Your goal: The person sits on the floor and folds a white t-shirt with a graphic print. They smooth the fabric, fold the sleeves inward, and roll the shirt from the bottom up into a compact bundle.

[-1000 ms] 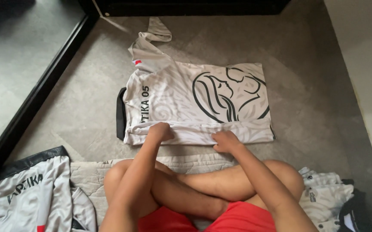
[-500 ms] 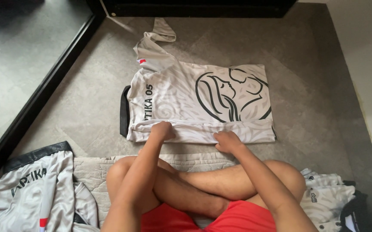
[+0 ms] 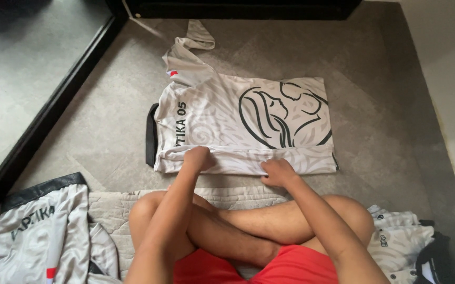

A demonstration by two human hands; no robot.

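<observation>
While I look down from the head camera, my left hand (image 3: pixel 198 158) rests knuckles-up on the near folded edge of the white patterned shirt (image 3: pixel 243 126), fingers curled down onto the cloth; whether they pinch it I cannot tell. My right hand (image 3: pixel 278 172) sits further along that same edge, fingers bent and pressing the fold flat against the floor. The shirt lies spread on the grey carpet (image 3: pixel 385 105) just beyond my crossed legs (image 3: pixel 248 226), its near side turned over into a band, one sleeve (image 3: pixel 196 42) stretching away toward the dark frame at the top. A second, similar shirt (image 3: pixel 33 231) lies crumpled at my left side, and another bundle of garments (image 3: pixel 406 242) sits at my right.
</observation>
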